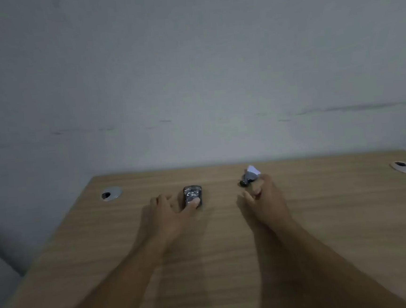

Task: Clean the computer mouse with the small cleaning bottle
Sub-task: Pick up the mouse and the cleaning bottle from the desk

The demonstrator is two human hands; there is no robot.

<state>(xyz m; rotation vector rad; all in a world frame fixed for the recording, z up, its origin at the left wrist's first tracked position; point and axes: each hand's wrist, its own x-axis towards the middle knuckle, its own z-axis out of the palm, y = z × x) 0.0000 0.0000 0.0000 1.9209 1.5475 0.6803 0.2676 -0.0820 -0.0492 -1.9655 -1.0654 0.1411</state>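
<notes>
A dark computer mouse [192,194] with pale smears on its top lies on the wooden desk [325,216], near the far middle. My left hand [170,212] rests flat beside it, fingers apart, and the thumb touches the mouse's near end. To the right, my right hand [266,197] is curled around a small cleaning bottle [249,175]. The bottle has a dark nozzle pointing left and a white end tilted up toward the wall. It is held just above the desk, apart from the mouse.
Two round cable grommets sit in the desk, one at the far left [111,193] and one at the far right [402,166]. A plain grey wall [190,81] rises right behind the desk's far edge. The desk's left edge runs diagonally toward me.
</notes>
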